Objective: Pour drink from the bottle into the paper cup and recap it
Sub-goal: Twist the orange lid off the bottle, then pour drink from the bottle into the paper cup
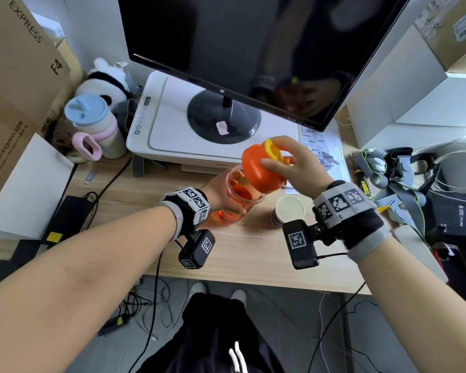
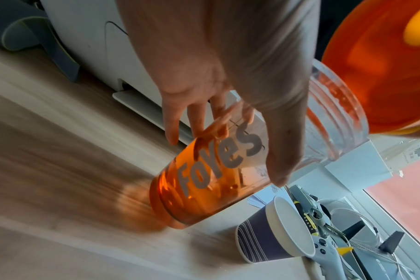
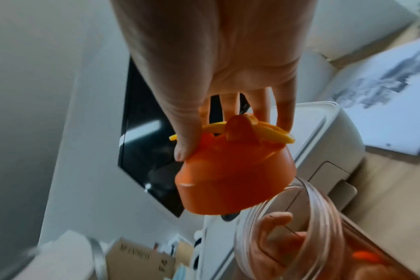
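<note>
A clear bottle [image 1: 237,196] with orange drink in its lower part stands on the wooden desk [image 1: 226,251], mouth uncovered. My left hand [image 1: 221,195] grips its side; the fingers [image 2: 173,123] and thumb wrap the printed body [image 2: 211,176]. My right hand [image 1: 293,168] holds the orange cap [image 1: 261,169] with a yellow top just above and right of the bottle mouth, tilted. The cap [image 3: 233,176] hangs over the threaded rim [image 3: 324,204]. A paper cup [image 1: 289,211] with a dark striped wall [image 2: 257,240] stands upright right of the bottle.
A monitor [image 1: 240,44] sits on a white printer [image 1: 172,125] behind the bottle. A pastel lidded mug [image 1: 94,125] and a panda toy [image 1: 105,79] are back left. Straps, cables and a game controller [image 2: 329,252] crowd the right side. A power brick [image 1: 67,219] lies left.
</note>
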`<state>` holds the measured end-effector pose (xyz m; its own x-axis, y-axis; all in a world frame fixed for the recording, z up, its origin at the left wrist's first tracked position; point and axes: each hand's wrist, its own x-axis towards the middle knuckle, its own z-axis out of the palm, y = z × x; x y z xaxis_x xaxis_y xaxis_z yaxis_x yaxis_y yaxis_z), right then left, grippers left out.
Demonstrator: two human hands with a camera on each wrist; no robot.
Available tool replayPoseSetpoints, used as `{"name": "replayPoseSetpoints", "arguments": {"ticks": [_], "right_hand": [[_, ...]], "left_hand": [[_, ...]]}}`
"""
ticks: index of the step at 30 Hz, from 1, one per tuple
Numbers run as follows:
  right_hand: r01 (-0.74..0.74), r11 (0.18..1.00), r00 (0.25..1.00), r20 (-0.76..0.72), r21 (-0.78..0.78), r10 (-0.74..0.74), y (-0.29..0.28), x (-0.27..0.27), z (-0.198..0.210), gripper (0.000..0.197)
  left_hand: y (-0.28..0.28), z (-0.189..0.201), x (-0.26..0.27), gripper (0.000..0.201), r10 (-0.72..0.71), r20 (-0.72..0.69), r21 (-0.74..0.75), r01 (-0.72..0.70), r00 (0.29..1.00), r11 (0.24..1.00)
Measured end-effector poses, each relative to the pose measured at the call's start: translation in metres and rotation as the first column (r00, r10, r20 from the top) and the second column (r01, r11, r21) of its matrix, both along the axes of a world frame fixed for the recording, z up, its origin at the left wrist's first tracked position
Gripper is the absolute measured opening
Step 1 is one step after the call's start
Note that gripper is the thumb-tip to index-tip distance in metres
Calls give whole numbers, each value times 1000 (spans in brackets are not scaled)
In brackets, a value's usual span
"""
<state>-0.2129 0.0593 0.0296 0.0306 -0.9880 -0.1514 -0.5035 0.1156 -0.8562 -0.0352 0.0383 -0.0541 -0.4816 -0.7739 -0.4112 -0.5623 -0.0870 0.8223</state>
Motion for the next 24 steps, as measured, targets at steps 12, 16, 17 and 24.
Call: {"name": "replayPoseSetpoints", "arguments": {"ticks": [12,16,17,24], "right_hand": [[469,844,771,346,260,-534,22,-54,-38,29],[571,775,703,325,271,-632,31,-75,-49,43],[592,757,688,316,277,-653,33,-81,-54,44],[674,660,626,218,333,-749,51,-101,-85,50]], "left_hand": [[-7,4,-18,95,-78,110,-139,93,991,986],[-9,7,-29,96,-130,156,-177,157,979,972],[-9,7,-32,97,-139,175,-180,170,975,969],[-10,12,-47,101,-196,360,-172,271,912,947]]}}
